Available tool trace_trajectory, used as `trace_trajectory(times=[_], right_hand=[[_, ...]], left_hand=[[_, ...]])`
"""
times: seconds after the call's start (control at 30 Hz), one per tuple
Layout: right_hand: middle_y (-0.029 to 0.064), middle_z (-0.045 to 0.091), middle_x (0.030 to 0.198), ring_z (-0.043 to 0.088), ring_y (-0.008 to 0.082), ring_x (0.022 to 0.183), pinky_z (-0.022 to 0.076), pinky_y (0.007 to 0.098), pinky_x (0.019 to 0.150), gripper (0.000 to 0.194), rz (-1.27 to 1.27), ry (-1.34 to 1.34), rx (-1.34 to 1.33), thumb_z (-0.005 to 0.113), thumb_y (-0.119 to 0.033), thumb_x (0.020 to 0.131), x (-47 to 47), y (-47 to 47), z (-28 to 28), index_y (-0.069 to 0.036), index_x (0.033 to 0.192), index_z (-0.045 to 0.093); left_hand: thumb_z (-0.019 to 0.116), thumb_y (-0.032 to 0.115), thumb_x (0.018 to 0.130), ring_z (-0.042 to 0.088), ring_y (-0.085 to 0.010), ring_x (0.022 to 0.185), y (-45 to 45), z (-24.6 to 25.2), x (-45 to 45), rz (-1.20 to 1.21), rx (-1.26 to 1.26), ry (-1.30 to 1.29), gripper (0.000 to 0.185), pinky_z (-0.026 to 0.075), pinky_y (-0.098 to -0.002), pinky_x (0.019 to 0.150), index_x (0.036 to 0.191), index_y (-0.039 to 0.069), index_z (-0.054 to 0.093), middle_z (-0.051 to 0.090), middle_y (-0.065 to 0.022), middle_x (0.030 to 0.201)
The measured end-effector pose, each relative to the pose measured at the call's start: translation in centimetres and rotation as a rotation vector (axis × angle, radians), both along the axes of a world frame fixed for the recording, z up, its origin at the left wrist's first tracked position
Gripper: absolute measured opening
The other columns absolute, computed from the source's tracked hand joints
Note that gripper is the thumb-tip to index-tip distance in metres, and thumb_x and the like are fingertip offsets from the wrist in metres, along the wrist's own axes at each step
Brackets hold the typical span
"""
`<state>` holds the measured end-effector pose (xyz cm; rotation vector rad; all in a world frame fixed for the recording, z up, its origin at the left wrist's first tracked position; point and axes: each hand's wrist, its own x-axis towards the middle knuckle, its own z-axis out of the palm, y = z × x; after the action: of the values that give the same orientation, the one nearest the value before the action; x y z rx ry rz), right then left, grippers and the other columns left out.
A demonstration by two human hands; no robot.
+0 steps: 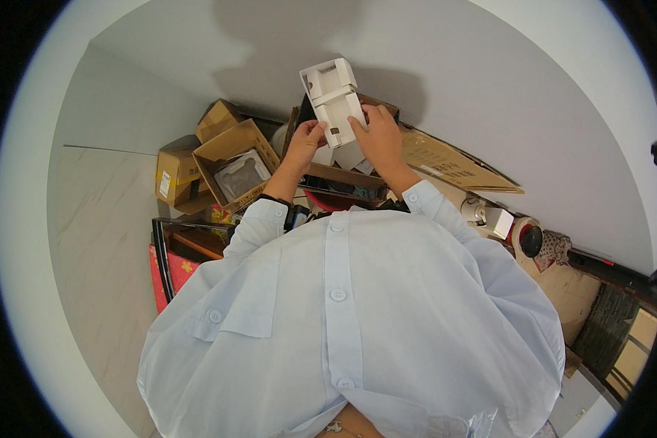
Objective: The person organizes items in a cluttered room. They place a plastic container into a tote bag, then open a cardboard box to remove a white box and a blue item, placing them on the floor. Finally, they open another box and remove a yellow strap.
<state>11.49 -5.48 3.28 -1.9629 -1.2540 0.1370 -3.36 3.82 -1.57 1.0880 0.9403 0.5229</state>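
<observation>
A white cardboard box insert (339,112) with folded compartments and a small dark cutout is held up in front of me, tilted a little. My left hand (306,139) pinches its lower left edge between thumb and fingers. On its lower right side, my right hand (380,131) grips it, with the thumb over the front and the fingers partly hidden behind. Below and behind it stands an open brown cardboard box (345,176) with white pieces inside, partly covered by my hands and the insert.
To the left, an open carton (265,143) holds a grey-and-white item (243,175), beside closed cartons (178,172). A flattened cardboard sheet (449,161) leans along the wall at right. Farther right are a white device (495,222) and a round container (527,238). A wall rises ahead.
</observation>
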Motion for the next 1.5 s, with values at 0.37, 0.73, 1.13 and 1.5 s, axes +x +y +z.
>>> trace_trajectory(times=[0.37, 0.73, 1.13, 1.5], right_hand=[[0.0141, 0.058, 0.084, 0.059, 0.0302, 0.075, 0.0468, 0.0403, 0.068, 0.036, -0.006, 0.04, -0.168, 0.055, -0.036, 0.083, 2.1, 0.1, 0.6, -0.004, 0.099, 0.052], [0.0184, 0.062, 0.09, 0.06, 0.0339, 0.084, 0.0467, 0.0418, 0.072, 0.042, -0.135, 0.308, -0.202, 0.061, -0.032, 0.076, 4.6, 3.3, -0.3, -0.002, 0.103, 0.049], [0.0144, 0.061, 0.088, 0.059, 0.0287, 0.078, 0.046, 0.0376, 0.071, 0.031, -0.214, 0.413, 0.088, 0.065, -0.028, 0.076, 3.5, 2.5, -2.1, 0.0, 0.089, 0.062], [0.0099, 0.055, 0.09, 0.054, 0.0197, 0.081, 0.0443, 0.0317, 0.073, 0.037, -0.12, 0.76, 0.265, 0.066, -0.023, 0.078, 4.0, 1.9, -4.8, 0.0, 0.103, 0.051]], left_hand=[[0.06, 0.031, 0.083, 0.054, -0.0165, 0.09, 0.9, -0.4, 0.0, -0.05, 0.096, 0.07, 0.05, 0.044, -0.0307, 0.083, 0.115, -0.003, 0.043, 0.054, -0.0096, 0.103], [0.07, 0.033, 0.074, 0.052, -0.0179, 0.088, -0.5, -0.1, 1.1, -0.191, 0.374, 0.31, 0.062, 0.044, -0.0299, 0.078, 0.115, -0.004, 0.04, 0.052, -0.0118, 0.099], [0.069, 0.035, 0.075, 0.051, -0.0188, 0.089, -1.6, 0.3, 1.3, -0.15, 0.355, 0.318, 0.063, 0.043, -0.0298, 0.081, 0.115, -0.005, 0.04, 0.051, -0.0119, 0.098], [0.06, 0.028, 0.083, 0.052, -0.0183, 0.093, -1.5, -0.4, 0.8, -0.263, 0.091, 0.077, 0.05, 0.043, -0.0315, 0.084, 0.115, -0.005, 0.042, 0.052, -0.0116, 0.103]])
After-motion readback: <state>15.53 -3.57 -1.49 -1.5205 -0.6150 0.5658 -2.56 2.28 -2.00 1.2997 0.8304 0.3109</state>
